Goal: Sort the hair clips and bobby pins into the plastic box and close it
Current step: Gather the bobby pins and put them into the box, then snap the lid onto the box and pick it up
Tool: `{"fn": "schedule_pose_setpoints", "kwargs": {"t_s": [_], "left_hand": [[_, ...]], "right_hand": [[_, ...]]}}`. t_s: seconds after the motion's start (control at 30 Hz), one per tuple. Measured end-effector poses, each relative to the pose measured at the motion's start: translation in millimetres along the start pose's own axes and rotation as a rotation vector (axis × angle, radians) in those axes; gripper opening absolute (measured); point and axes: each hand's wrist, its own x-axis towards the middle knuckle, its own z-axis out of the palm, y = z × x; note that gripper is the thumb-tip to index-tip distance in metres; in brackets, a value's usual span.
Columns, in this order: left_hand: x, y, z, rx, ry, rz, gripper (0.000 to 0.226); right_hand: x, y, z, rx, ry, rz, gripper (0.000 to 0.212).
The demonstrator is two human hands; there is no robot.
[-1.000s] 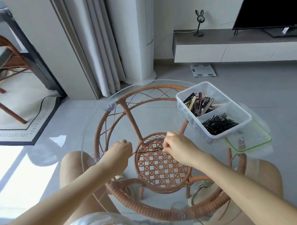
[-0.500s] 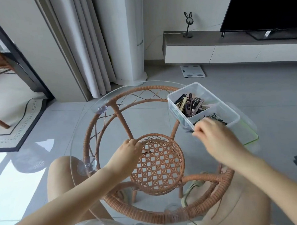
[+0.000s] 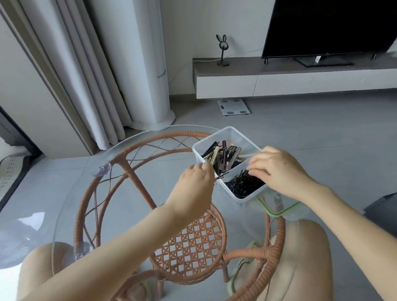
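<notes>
A clear plastic box (image 3: 235,135) with two compartments stands on the glass table. Its far compartment holds hair clips (image 3: 225,157); the near one holds a heap of black bobby pins (image 3: 243,184). My left hand (image 3: 195,184) pinches a few bobby pins (image 3: 221,175) at the box's left rim. My right hand (image 3: 280,169) hovers over the near compartment with its fingertips curled down onto the pin heap; what they hold is hidden. The green-edged lid (image 3: 279,209) lies partly under the box at its near right.
The round glass tabletop (image 3: 117,190) rests on a rattan frame (image 3: 86,200) with a woven lower shelf (image 3: 192,244). My knees sit under the table. Beyond lie grey floor, a curtain, a scale (image 3: 234,106) and a TV bench (image 3: 303,79).
Both hands have moved from the table's middle to the box. My right hand now reaches into the bobby-pin compartment, and my left hand has brought its pins to the box's left rim.
</notes>
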Motion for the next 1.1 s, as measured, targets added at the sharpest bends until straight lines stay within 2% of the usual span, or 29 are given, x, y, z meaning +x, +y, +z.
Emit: {"fn": "schedule_pose_setpoints", "kwargs": {"t_s": [0.1, 0.2, 0.3, 0.37, 0.5, 0.57, 0.67, 0.87, 0.93, 0.97, 1.0, 1.07, 1.1], "left_hand": [[30.9, 25.2, 9.1, -0.034, -0.044, 0.057, 0.016], [48.0, 35.9, 18.2, -0.077, -0.102, 0.115, 0.021], [56.5, 34.0, 16.9, -0.133, -0.072, 0.094, 0.022], [57.4, 24.9, 11.3, -0.160, -0.022, 0.064, 0.019], [46.3, -5.8, -5.3, -0.106, 0.064, -0.014, 0.020], [38.8, -23.5, -11.8, -0.100, 0.101, -0.068, 0.023], [26.9, -47.1, -18.0, -0.079, 0.148, -0.163, 0.039], [-8.3, -77.8, -10.9, -0.062, 0.029, -0.393, 0.045], [-19.0, -87.8, -10.8, -0.023, 0.048, -0.435, 0.050], [-22.4, -92.3, -11.6, -0.004, 0.061, -0.443, 0.050], [-24.6, -95.8, -12.9, 0.011, 0.068, -0.444, 0.049], [-27.0, -99.8, -14.5, 0.044, 0.056, -0.444, 0.049], [-27.7, -100.6, -14.7, 0.057, 0.051, -0.450, 0.050]], "right_hand": [[-23.1, -8.6, 1.7, 0.014, 0.307, 0.271, 0.014], [-44.4, -29.1, 12.1, 0.159, 0.446, 0.543, 0.033], [-50.1, -48.2, 28.1, 0.341, 0.439, 0.727, 0.064], [-45.4, -53.7, 37.4, 0.386, 0.359, 0.845, 0.079], [-32.1, -57.7, 39.6, 0.610, 0.296, 1.030, 0.077], [-30.8, -59.0, 38.5, 0.640, 0.296, 1.025, 0.075], [-32.4, -70.1, 38.1, 0.654, 0.203, 0.957, 0.073], [-35.9, -88.7, 50.5, 0.773, 0.026, 0.730, 0.063], [-35.8, -83.2, 48.0, 0.752, 0.049, 0.678, 0.050], [-37.0, -76.6, 45.9, 0.627, 0.076, 0.671, 0.046], [-39.2, -67.0, 45.5, 0.394, 0.078, 0.661, 0.044], [-44.5, -48.5, 46.3, -0.073, 0.003, 0.619, 0.041], [-46.1, -43.6, 47.4, -0.175, -0.046, 0.581, 0.038]]}}
